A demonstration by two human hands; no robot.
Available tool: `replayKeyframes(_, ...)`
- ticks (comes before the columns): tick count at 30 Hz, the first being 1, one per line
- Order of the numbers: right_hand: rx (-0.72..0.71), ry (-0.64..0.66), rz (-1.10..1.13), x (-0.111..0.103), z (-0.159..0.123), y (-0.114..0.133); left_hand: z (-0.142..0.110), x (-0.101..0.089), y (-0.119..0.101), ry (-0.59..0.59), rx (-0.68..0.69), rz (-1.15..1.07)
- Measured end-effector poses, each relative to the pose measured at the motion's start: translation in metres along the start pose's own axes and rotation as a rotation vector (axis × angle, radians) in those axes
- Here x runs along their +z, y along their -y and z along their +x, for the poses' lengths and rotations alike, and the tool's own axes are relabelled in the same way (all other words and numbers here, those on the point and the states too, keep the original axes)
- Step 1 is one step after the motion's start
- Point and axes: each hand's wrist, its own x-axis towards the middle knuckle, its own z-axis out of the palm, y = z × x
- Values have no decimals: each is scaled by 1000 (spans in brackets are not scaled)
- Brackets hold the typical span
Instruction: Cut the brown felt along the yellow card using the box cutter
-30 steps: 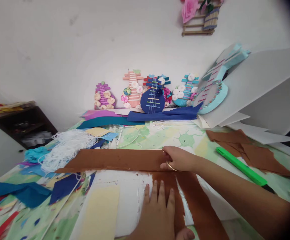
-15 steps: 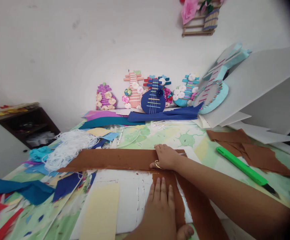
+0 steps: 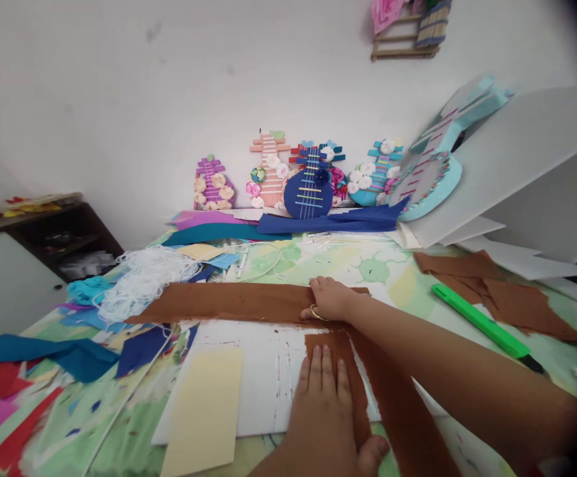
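My left hand (image 3: 322, 411) lies flat, fingers outstretched, on a short brown cloth-like piece (image 3: 335, 344) over a white board (image 3: 258, 384). Just beyond it my right hand (image 3: 332, 299), with a ring on one finger, rests on a long brown strip (image 3: 233, 301) crossing the board's far part. Its thumb sits apart from the other fingers, whose tips bend down onto the strip. Another brown strip (image 3: 407, 411) runs toward me under my right forearm; a white gap separates it from the short piece. A pale yellow sheet (image 3: 203, 404) overlaps the board's left side.
A green box cutter (image 3: 481, 321) and brown scraps (image 3: 517, 298) lie at right. White cord (image 3: 144, 278) is heaped at left, among coloured scraps (image 3: 50, 354). Several small lute-shaped crafts (image 3: 308, 192) lean against the wall, near a larger light-blue one (image 3: 432, 179).
My right hand has slid left along the long brown strip, uncovering its right end. My left hand stays flat on the short piece. The view has shifted slightly.
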Motion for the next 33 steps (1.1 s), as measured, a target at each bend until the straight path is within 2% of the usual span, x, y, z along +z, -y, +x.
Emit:
replayKeyframes(4,-3,2,-3,2,1,-3,-5,3,-1,-10,39,16)
replayKeyframes(8,3,-3,-4,4,4,-5,-13,17,3,-32,139,109)
replayKeyframes(14,14,-6,-10,0,3,-1,-23,43,20,-245,238,361)
replayKeyframes(17,20,-18,-7,-1,1,0,-25,53,27,-467,281,543)
replayKeyframes(21,23,-22,31,-3,-3,-4,-28,64,26,-990,450,616)
replayKeyframes(23,29,-27,60,-9,-7,-7,-29,69,25,-1144,540,565)
replayKeyframes(29,97,-153,137,-53,-37,-15,-30,74,28,-1221,623,436)
replayKeyframes(31,129,-180,148,-65,-57,-20,-32,69,30,-1237,645,376)
replayKeyframes(33,155,-168,151,-71,-80,-27,-36,56,31,-1207,671,313)
